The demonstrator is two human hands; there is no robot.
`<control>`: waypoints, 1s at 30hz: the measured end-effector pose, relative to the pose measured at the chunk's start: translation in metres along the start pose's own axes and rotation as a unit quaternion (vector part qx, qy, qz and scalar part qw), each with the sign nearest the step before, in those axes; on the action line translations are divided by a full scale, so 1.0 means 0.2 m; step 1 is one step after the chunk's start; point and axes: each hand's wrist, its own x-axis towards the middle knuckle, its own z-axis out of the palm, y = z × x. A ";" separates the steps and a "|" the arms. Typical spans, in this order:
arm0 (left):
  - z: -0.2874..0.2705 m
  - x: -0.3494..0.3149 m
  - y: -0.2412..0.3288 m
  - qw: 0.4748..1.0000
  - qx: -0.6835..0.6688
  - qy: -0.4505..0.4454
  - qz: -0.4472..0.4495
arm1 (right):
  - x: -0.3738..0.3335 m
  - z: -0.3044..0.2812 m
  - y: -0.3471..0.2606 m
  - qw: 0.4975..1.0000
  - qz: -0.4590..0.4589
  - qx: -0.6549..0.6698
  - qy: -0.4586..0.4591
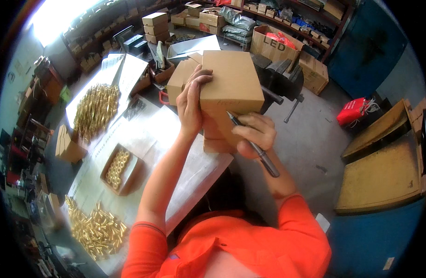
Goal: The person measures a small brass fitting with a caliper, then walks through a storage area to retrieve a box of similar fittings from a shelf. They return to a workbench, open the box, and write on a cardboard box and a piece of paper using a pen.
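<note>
A brown cardboard box (234, 74) stands on top of a stack at the table's far right corner. Faint handwriting shows along the upper edge of its near side. My left hand (192, 102) lies against the box's left side and top edge, fingers stretched out, steadying contact with the cardboard. In my right hand (257, 134) is a dark marker pen (264, 160), its tip at the near side just under the handwriting. Beneath, another cardboard box (217, 145) shows partly. A further box (178, 79) sits behind my left hand.
On the table (176, 185) lie a heap of small brass pieces (95, 231), an open box (135, 173) of brass rings and a pile of long brass parts (96, 111). A bench vise (282, 78) stands right of the boxes. Yellowish panels (384, 171) are at right.
</note>
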 end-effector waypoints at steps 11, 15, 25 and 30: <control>-0.01 -0.01 -0.01 1.000 -0.005 -0.002 0.003 | 0.00 0.02 -0.01 1.000 -0.003 -0.026 0.005; -0.01 -0.01 -0.02 1.000 -0.005 -0.001 0.007 | 0.00 0.02 0.00 1.000 0.001 -0.025 0.003; 0.00 0.00 -0.02 1.000 0.001 -0.002 0.011 | 0.03 0.02 -0.02 1.000 -0.002 -0.005 0.000; 0.00 -0.01 -0.02 1.000 0.004 0.003 0.007 | 0.02 0.02 -0.02 1.000 0.007 -0.022 0.011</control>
